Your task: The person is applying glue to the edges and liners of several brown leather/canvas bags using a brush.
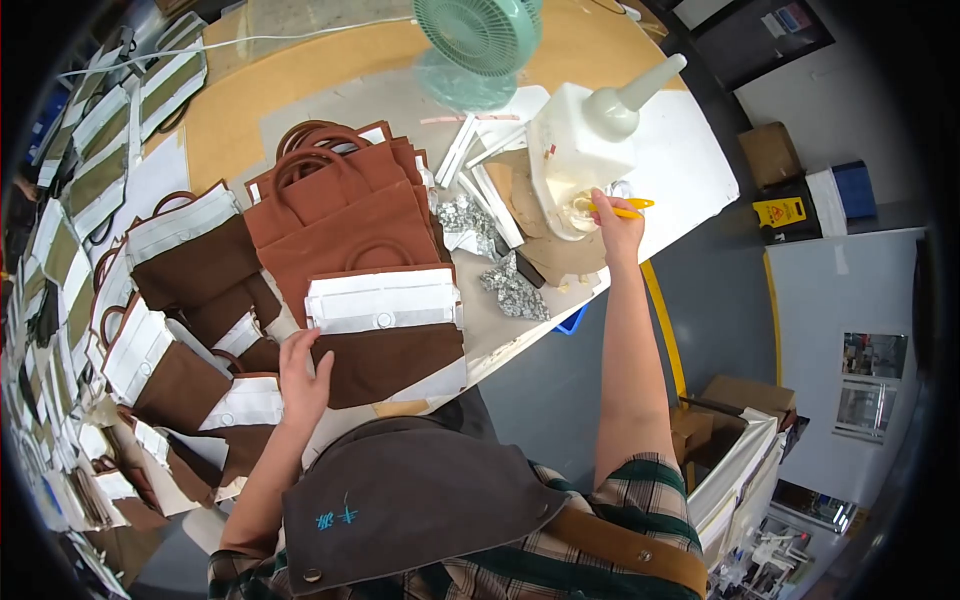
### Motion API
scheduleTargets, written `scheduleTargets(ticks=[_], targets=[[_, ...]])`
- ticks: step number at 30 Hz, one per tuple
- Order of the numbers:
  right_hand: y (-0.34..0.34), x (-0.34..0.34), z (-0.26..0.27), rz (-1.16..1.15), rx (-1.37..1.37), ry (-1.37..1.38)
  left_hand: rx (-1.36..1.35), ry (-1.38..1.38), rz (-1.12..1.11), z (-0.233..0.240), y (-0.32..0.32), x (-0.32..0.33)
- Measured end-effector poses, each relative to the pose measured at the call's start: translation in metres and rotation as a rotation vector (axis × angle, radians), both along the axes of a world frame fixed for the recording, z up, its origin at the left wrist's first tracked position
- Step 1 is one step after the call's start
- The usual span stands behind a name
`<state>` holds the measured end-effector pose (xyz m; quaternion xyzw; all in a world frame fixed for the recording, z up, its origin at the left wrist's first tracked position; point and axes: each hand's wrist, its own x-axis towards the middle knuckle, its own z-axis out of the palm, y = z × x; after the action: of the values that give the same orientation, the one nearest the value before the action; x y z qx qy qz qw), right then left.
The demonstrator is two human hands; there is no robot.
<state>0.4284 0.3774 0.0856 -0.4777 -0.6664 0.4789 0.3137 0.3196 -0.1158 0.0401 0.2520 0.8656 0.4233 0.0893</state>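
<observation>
My right hand grips a yellow-handled tool at the opening low in a white plastic jug, where pale, glue-like matter shows; the tool's working end is hidden. Fingers spread, my left hand rests at the left edge of a brown bag panel with a white strip and a round snap along its top. Behind that panel lie stacked reddish-brown bag pieces with rolled handles. Crumpled grey-patterned cloths lie between the stack and the jug.
A green fan stands at the table's far side. White strips lie beside the jug. More brown bag pieces overlap at left, with rows of olive and white pieces beyond. The table edge runs diagonally before me.
</observation>
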Motion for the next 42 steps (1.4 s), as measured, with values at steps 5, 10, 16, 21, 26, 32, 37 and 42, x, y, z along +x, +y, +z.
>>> scheduleTargets(ticks=[5,10,16,21,26,32,37,42], targets=[[0.004,-0.013,-0.009,0.097,0.249,-0.042,0.069,-0.333,0.177,-0.06,-0.045,0.003],[-0.006,0.016,0.011,0.278,0.426,-0.361,0.02,-0.155,0.219,-0.045,-0.022,0.002],[-0.025,-0.001,0.013,0.155,0.306,-0.206,-0.029,-0.484,0.321,-0.033,-0.017,0.001],[-0.039,0.006,0.019,0.124,0.233,-0.312,-0.106,-0.416,0.281,-0.024,-0.025,0.005],[-0.016,0.016,0.003,0.136,0.266,-0.145,-0.337,-0.603,0.145,-0.011,-0.015,-0.003],[-0.061,0.021,0.033,0.141,0.146,-0.161,0.182,-0.941,0.314,-0.011,-0.016,0.002],[-0.119,0.022,0.083,0.184,0.355,0.171,0.514,-0.927,0.212,0.049,0.009,0.005],[-0.172,0.004,0.102,0.224,0.406,0.326,0.496,-0.527,-0.062,0.102,0.05,0.007]])
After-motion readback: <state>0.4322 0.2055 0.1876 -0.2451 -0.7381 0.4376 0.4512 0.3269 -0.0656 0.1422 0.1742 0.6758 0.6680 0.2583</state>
